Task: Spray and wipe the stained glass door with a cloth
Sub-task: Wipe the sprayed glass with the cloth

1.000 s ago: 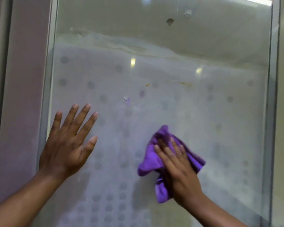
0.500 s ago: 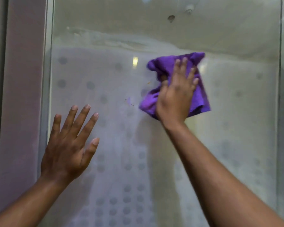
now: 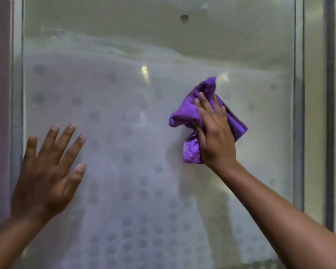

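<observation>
two hands on the glass door (image 3: 124, 152): right hand (image 3: 214, 136) presses the purple cloth (image 3: 190, 113) flat at centre right; left hand (image 3: 47, 171) splayed, lower left; spraying seems done, wiping mid-way, haze remains.

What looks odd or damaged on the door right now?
Nothing looks damaged. The glass door shows a cloudy, uneven haze with a wavy edge near the top, and a small dark spot high up. The right hand presses the purple cloth on the glass; the left hand is spread open at the left.
</observation>
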A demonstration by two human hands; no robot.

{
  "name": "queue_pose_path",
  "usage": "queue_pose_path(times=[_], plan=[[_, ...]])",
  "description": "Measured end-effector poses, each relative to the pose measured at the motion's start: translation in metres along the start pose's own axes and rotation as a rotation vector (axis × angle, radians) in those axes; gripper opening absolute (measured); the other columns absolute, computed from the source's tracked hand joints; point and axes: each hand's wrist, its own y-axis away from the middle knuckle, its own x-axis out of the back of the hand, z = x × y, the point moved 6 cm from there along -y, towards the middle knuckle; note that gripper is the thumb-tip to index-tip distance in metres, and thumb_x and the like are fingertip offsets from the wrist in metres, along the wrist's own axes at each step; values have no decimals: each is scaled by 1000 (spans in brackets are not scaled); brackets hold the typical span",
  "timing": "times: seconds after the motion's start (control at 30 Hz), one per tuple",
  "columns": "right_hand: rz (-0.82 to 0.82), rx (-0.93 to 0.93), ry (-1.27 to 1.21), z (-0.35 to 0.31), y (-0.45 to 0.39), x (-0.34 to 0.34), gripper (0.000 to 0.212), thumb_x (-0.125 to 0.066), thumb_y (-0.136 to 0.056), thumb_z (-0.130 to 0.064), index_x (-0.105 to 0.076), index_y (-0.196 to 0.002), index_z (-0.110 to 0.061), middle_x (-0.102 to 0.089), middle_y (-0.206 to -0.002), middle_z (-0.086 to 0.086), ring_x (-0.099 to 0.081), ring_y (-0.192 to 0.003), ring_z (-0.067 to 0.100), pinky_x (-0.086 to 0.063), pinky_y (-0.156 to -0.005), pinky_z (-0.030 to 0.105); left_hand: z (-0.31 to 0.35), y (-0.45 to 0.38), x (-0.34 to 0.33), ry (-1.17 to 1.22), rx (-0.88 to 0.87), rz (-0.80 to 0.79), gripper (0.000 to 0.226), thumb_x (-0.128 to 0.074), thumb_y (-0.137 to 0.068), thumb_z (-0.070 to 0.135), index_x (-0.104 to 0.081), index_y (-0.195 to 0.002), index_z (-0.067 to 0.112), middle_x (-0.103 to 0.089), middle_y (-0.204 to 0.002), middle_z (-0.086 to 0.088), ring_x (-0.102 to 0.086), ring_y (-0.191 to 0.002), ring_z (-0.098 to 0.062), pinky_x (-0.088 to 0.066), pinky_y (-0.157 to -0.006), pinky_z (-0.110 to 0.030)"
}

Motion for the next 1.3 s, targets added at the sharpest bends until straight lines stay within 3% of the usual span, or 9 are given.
queue_pose_path(times=[0.17, 0.27, 0.5, 0.63, 0.73, 0.83, 0.93, 1.1, 1.3], plan=[[304, -497, -26, 6, 41, 0, 65, -57, -96, 2, -41, -159, -5, -32, -170, 9, -25, -160, 32, -10, -131, 54, 6, -2, 1, -13, -3, 9, 67, -25, -109, 51, -27, -169, 22, -20, -179, -5, -24, -163, -35, -7, -130, -57], [339, -577, -23, -35, 38, -21, 68, -60, -96, -6, -37, -161, -9, -28, -172, 9, -20, -160, 36, -9, -131, 54, 5, -1, 0, -9, -8, 5, 68, -26, -109, 51, -25, -170, 22, -20, -179, -5, -23, -164, -33, -8, -130, -57], [-81, 104, -37, -83, 104, -49, 73, -64, -91, -13, -40, -161, -14, -25, -173, -2, -13, -163, 26, -10, -132, 46, 2, 0, -1, -30, -7, -24, 67, -25, -108, 51, -25, -170, 23, -19, -179, -4, -22, -164, -33, -9, -130, -58], [-196, 261, 71, -72, 187, -48, 54, -48, -103, -31, -50, -155, -16, -37, -168, 1, -25, -160, 30, -32, -119, 51, 6, -1, 1, -26, -1, -25, 68, -21, -109, 54, -27, -169, 21, -17, -180, -2, -19, -165, -29, -5, -131, -54], [-263, 346, 112, -69, 202, -51, 53, -45, -105, -29, -47, -157, -20, -35, -170, -1, -23, -160, 27, -32, -118, 49, 9, -2, 4, -19, 11, -39, 69, -19, -110, 56, -31, -167, 19, -18, -179, -3, -18, -166, -29, -3, -132, -54], [-231, 307, 79, -73, 163, -52, 61, -46, -102, -26, -37, -162, -22, -27, -173, -5, -17, -162, 26, -20, -126, 48, 12, -4, 7, -28, 24, -52, 70, -19, -111, 55, -39, -164, 13, -28, -176, -10, -25, -162, -34, -5, -131, -56], [-142, 92, 27, -74, 98, -48, 76, -51, -92, -21, -29, -165, -23, -19, -175, -5, -8, -164, 25, -9, -131, 49, 12, -4, 9, -28, 25, -54, 70, -19, -111, 54, -42, -162, 12, -30, -175, -12, -23, -163, -34, -8, -131, -58], [18, -105, 84, -81, -28, -46, 62, -43, -108, -35, -28, -165, -18, -21, -175, 3, -7, -163, 34, -5, -131, 53, 10, -2, 8, -14, 25, -34, 67, -22, -111, 53, -35, -166, 17, -20, -179, -5, -12, -167, -27, -10, -131, -60], [59, -131, 45, -130, -104, -62, 60, -43, -110, -36, -29, -165, -17, -21, -175, 4, -9, -163, 31, -4, -132, 50, 8, -5, 9, -4, 20, -38, 69, -22, -111, 55, -21, -170, 17, -17, -179, -7, -11, -167, -27, -11, -132, -60]])
